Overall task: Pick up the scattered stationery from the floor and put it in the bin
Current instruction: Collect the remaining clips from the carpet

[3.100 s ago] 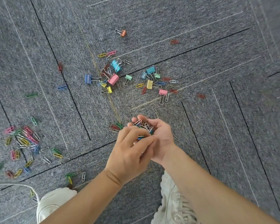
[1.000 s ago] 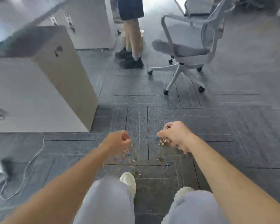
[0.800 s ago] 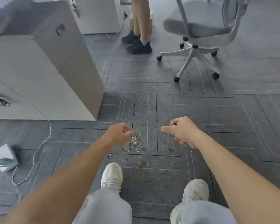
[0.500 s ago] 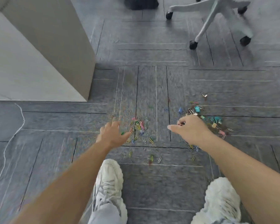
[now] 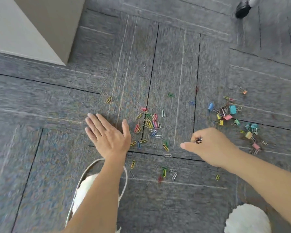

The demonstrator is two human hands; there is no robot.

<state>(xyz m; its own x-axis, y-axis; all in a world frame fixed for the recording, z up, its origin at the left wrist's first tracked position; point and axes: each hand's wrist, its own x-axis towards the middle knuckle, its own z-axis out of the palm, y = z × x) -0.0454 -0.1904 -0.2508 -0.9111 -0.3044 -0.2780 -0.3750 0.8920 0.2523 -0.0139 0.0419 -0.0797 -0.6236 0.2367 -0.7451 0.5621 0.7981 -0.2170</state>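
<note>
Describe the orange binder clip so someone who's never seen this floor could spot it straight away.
On the grey carpet, look right of the person's right hand to the cluster of coloured binder clips. The orange binder clip lies alone just beyond that cluster's far edge. It is the only orange one; its neighbours are blue, teal, pink and yellow.

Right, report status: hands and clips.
Left hand open over carpet. Right hand grips handful of clips. Paper clips, binder clips scattered ahead. Nothing blocks them.
</note>
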